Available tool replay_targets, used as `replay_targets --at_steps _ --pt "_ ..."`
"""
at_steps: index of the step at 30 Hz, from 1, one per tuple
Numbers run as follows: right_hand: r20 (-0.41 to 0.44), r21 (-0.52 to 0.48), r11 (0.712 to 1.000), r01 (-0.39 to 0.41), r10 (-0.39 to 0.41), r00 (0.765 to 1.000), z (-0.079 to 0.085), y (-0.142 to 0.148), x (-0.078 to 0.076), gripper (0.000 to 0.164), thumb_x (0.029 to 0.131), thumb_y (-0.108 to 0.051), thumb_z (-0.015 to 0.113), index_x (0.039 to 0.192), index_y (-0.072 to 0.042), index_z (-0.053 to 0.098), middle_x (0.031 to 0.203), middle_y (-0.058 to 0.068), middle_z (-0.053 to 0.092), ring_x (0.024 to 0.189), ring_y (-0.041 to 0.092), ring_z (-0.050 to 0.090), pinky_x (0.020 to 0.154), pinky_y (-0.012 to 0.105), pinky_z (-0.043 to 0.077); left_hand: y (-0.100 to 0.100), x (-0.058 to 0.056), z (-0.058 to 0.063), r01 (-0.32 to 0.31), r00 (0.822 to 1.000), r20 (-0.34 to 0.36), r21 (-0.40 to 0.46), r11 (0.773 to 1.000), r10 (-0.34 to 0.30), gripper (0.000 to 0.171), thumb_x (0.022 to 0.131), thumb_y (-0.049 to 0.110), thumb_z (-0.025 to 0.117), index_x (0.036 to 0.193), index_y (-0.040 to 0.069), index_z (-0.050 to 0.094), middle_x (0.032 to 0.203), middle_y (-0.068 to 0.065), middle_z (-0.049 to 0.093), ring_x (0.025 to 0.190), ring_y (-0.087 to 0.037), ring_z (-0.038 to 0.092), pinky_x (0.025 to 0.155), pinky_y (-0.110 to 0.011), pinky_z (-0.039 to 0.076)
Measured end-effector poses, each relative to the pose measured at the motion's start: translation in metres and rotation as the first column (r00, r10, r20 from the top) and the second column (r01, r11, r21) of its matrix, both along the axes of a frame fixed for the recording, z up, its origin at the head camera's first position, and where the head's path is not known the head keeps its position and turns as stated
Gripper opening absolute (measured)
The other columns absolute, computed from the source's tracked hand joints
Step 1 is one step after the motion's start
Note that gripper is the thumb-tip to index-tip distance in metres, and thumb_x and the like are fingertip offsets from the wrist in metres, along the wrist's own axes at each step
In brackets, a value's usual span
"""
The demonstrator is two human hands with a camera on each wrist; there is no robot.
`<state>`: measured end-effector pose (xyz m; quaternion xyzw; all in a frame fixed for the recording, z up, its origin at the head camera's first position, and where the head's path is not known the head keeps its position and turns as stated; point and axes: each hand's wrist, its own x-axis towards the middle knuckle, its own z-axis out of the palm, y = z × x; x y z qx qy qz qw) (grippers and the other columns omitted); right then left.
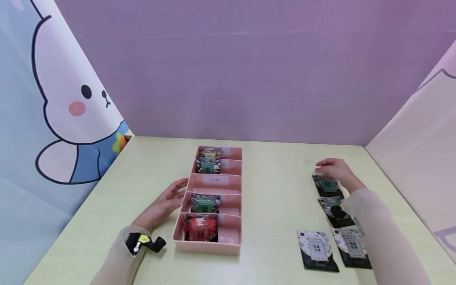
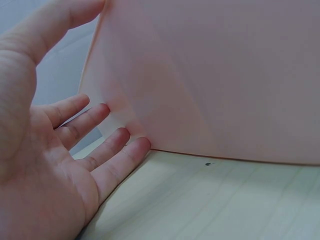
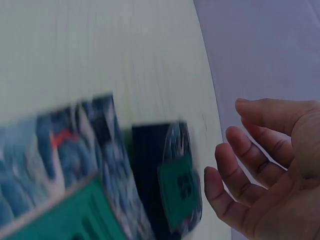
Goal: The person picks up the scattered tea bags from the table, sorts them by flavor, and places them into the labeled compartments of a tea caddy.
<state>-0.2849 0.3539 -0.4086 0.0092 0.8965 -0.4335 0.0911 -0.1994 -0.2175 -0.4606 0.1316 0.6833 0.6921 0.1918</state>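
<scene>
My left hand (image 1: 162, 206) rests along the left side of a long pink divided box (image 1: 208, 248). In the left wrist view its fingertips touch the box wall (image 2: 215, 90), fingers extended and spread. Over on the right, my right hand (image 1: 338, 172) hovers at the far end of a black packet with a green label (image 1: 327, 190). Its fingers are loosely bent with nothing between them, as the right wrist view shows, beside that packet (image 3: 177, 192). Nearer lies a second green-labelled packet (image 1: 327, 205), partly hidden by the wrist camera.
Two white-and-black packets (image 1: 317, 250) lie side by side at the front right. The box's compartments hold a red packet (image 1: 200, 232) in front, a green-labelled one (image 1: 205, 206) behind it, and two patterned ones (image 1: 208, 167) at the back. A purple partition (image 1: 249, 79) stands behind the table.
</scene>
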Motion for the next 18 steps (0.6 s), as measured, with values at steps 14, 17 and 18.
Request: replay_targets --at_steps 14,17,18 --pt "0.122 0.014 0.994 0.108 -0.108 0.987 -0.012 0.034 0.008 0.073 0.094 -0.027 0.067 0.143 0.015 0.033 0.057 -0.01 0.033 0.045 0.008 0.031 0.047 0.028 0.038 -0.001 0.002 0.002 0.028 0.999 -0.028 0.015 0.999 -0.028 0.076 0.097 0.012 0.058 0.159 0.007 0.013 0.164 -0.02 0.011 0.147 -0.045 0.016 0.116 -0.063 0.014" --pt "0.125 0.039 0.996 0.082 -0.086 0.988 -0.012 0.033 0.008 0.074 0.091 -0.027 0.071 0.141 0.016 0.036 0.062 -0.007 0.042 0.045 0.008 0.03 0.046 0.027 0.037 0.0 0.003 0.003 0.02 1.0 -0.024 0.009 1.0 -0.02 0.076 0.097 0.012 0.059 0.159 0.008 0.014 0.164 -0.019 0.011 0.147 -0.044 0.016 0.116 -0.062 0.014" --pt "0.124 0.054 0.996 0.074 -0.08 0.989 -0.012 0.032 0.008 0.075 0.09 -0.028 0.072 0.14 0.016 0.038 0.067 -0.002 0.049 0.045 0.008 0.03 0.046 0.027 0.037 0.0 0.003 0.004 0.017 1.0 -0.022 0.006 1.0 -0.017 0.076 0.097 0.013 0.059 0.159 0.008 0.014 0.164 -0.019 0.011 0.147 -0.044 0.017 0.116 -0.062 0.015"
